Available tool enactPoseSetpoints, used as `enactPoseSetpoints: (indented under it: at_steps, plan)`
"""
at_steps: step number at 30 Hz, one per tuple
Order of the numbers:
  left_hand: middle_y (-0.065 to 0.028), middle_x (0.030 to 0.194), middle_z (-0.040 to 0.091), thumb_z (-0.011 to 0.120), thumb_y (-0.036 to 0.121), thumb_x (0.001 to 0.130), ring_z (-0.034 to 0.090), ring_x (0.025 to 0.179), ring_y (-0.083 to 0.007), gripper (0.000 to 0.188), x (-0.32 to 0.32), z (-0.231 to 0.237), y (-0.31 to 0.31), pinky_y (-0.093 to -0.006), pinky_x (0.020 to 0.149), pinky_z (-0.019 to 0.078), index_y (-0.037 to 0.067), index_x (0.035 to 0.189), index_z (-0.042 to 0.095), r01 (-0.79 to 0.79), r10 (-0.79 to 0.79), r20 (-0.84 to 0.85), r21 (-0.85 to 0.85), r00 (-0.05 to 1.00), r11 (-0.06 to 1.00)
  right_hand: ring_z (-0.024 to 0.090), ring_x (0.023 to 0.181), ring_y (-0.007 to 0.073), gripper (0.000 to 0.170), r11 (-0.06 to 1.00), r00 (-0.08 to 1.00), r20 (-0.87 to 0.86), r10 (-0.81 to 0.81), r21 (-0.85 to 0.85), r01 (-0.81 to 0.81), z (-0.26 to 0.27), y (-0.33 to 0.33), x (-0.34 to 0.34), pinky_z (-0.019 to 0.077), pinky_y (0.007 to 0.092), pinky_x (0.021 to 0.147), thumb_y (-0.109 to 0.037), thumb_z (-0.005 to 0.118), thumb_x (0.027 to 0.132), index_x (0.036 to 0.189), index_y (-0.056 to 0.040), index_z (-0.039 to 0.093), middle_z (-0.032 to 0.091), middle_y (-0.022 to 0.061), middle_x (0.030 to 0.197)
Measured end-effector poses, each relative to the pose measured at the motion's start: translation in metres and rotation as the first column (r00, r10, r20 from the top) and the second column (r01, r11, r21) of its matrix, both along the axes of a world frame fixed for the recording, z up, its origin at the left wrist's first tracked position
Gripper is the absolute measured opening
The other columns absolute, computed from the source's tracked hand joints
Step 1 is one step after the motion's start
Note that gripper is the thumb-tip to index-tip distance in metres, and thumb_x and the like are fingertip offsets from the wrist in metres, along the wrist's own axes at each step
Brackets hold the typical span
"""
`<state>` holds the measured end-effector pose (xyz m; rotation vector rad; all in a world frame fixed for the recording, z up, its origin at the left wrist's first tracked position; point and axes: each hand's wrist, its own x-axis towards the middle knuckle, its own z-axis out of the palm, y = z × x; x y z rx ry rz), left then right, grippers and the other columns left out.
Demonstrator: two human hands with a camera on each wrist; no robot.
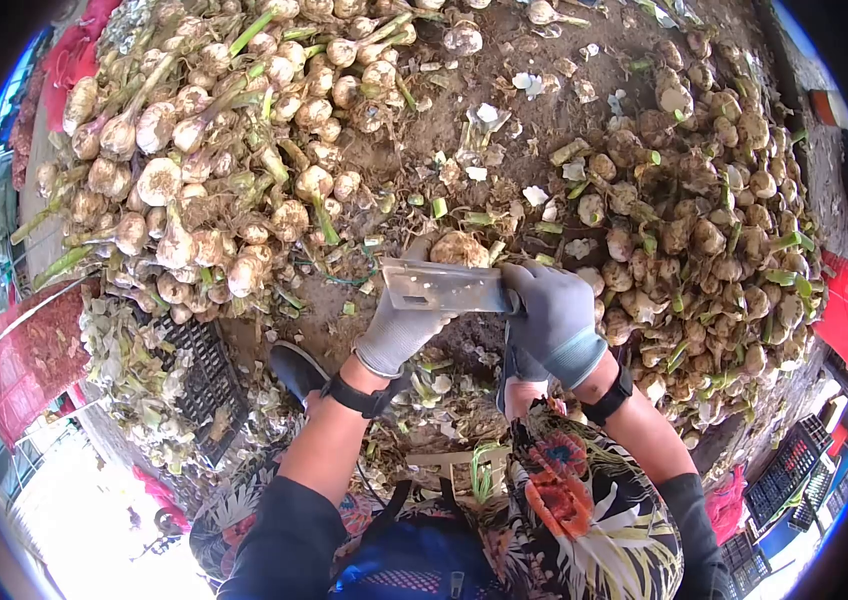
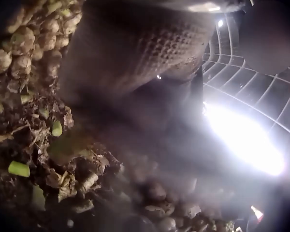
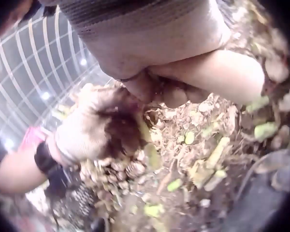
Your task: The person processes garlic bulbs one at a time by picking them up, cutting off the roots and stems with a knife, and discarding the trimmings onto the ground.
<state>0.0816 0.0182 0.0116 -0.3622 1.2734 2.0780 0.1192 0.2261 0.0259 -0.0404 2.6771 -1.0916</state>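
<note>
Far left there's a red mesh sack (image 1: 19,365), then a big heap of garlic with stems (image 1: 159,182) piled on the ground (image 1: 534,75), bulbs dirty and lots of long green-white stalks still on. Just below that heap sits a black plastic crate (image 1: 212,375) with pale leafy scraps (image 1: 124,355) beside it. Next comes the gloved left hand (image 1: 399,330), down in the middle between the heaps. The blade blocks a good bit of it, but its fingers look curled around a garlic bulb (image 1: 460,249), which sits right at the blade's far edge. That broad-bladed knife (image 1: 444,288) runs sideways across the left hand, and the gloved right hand (image 1: 556,318) has its fingers wrapped tight around the handle end. Right of that it's another heap, garlic bulbs with short-cut stems (image 1: 709,238), and past it something bright red (image 1: 842,310) near the edge.
</note>
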Motion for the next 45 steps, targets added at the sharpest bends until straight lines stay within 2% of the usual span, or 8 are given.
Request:
enactPoseSetpoints:
  at_steps: [9, 16, 25, 30, 33, 36, 42, 45]
  plan:
    - [-0.0087, 0.116, 0.066, 0.082, 0.002, 0.076, 0.064, 0.101, -0.013, 0.075, -0.001, 0.006, -0.02, -0.0288, 0.086, 0.0546, 0.001, 0.14, 0.043, 0.142, -0.514, -0.458, -0.631, 0.726, 0.763, 0.067, 0.074, 0.0315, 0.02, 0.99, 0.994, 0.001, 0.113, 0.081, -0.113, 0.017, -0.013, 0.004, 0.0515, 0.0433, 0.067, -0.01, 0.069, 0.072, 0.091, -0.0133, 0.062, 0.064, 0.0083, 0.08]
    - [-0.011, 0.116, 0.065, 0.083, 0.004, 0.074, 0.062, 0.104, -0.0126, 0.073, -0.003, 0.02, -0.013, -0.0317, 0.091, 0.053, 0.0, 0.137, 0.046, 0.2, -0.268, -0.234, -0.276, 0.935, 0.94, 0.066, 0.072, 0.032, 0.021, 0.993, 0.993, -0.107, 0.04, 0.118, -0.027, 0.006, -0.014, 0.006, 0.0513, 0.0435, 0.065, -0.01, 0.069, 0.07, 0.09, -0.0125, 0.061, 0.063, 0.0086, 0.079]
    - [-0.0087, 0.103, 0.068, 0.086, 0.002, 0.066, 0.065, 0.096, -0.0155, 0.074, 0.009, 0.013, -0.011, -0.03, 0.084, 0.0534, -0.001, 0.13, 0.05, 0.14, -0.429, -0.362, -0.607, 0.828, 0.782, 0.066, 0.076, 0.0338, 0.022, 1.0, 1.0, 0.015, 0.017, 0.008, -0.017, -0.007, -0.011, 0.013, 0.0525, 0.045, 0.067, -0.01, 0.07, 0.073, 0.093, -0.0127, 0.063, 0.063, 0.0098, 0.081]
    - [-0.0122, 0.101, 0.072, 0.084, 0.01, 0.069, 0.069, 0.093, -0.0243, 0.052, 0.003, 0.011, -0.012, -0.0346, 0.08, 0.0561, 0.001, 0.116, 0.063, 0.054, -0.599, -0.464, -0.76, 0.653, 0.647, 0.067, 0.079, 0.0337, 0.021, 0.999, 1.0, 0.006, 0.031, -0.031, -0.031, -0.031, -0.006, 0.008, 0.0535, 0.045, 0.07, -0.013, 0.068, 0.077, 0.098, -0.0138, 0.065, 0.065, 0.0096, 0.085]
    - [-0.0134, 0.1, 0.072, 0.083, 0.011, 0.07, 0.069, 0.088, -0.0216, 0.068, -0.001, 0.017, -0.021, -0.0318, 0.079, 0.0555, -0.005, 0.128, 0.051, -0.155, -0.776, -0.605, -0.796, 0.179, 0.585, 0.067, 0.081, 0.0327, 0.021, 0.997, 0.997, 0.057, 0.059, -0.05, -0.056, -0.018, -0.014, 0.01, 0.0543, 0.0436, 0.073, -0.013, 0.069, 0.078, 0.098, -0.0135, 0.065, 0.065, 0.0094, 0.084]
    - [-0.0127, 0.101, 0.071, 0.085, 0.016, 0.072, 0.069, 0.092, -0.0207, 0.061, 0.005, 0.042, -0.023, -0.0332, 0.082, 0.0548, -0.003, 0.122, 0.056, 0.074, -0.4, -0.474, -0.569, 0.785, 0.819, 0.068, 0.082, 0.0326, 0.02, 0.995, 0.992, -0.074, 0.098, -0.024, -0.1, -0.001, -0.019, 0.007, 0.0555, 0.0432, 0.073, -0.012, 0.068, 0.077, 0.097, -0.0128, 0.066, 0.066, 0.0098, 0.085]
    - [-0.013, 0.117, 0.064, 0.092, 0.021, 0.07, 0.063, 0.109, -0.0225, 0.075, 0.01, 0.077, -0.022, -0.0336, 0.096, 0.049, 0.0, 0.13, 0.052, 0.221, -0.529, -0.472, -0.562, 0.706, 0.797, 0.071, 0.08, 0.0344, 0.018, 0.981, 0.949, 0.289, -0.126, 0.176, 0.077, -0.04, 0.007, 0.031, 0.0559, 0.0419, 0.07, -0.018, 0.064, 0.085, 0.098, -0.0097, 0.072, 0.071, 0.0176, 0.082]
    - [-0.0131, 0.11, 0.062, 0.08, 0.008, 0.075, 0.061, 0.105, -0.0266, 0.046, 0.018, 0.066, -0.012, -0.0355, 0.094, 0.0486, 0.001, 0.115, 0.059, 0.213, -0.529, -0.432, -0.592, 0.73, 0.777, 0.071, 0.079, 0.0357, 0.03, 0.869, 0.919, 0.351, -0.176, -0.384, 0.313, -0.033, -0.009, 0.021, 0.0552, 0.0385, 0.071, -0.023, 0.069, 0.085, 0.111, -0.0087, 0.071, 0.071, 0.0182, 0.083]
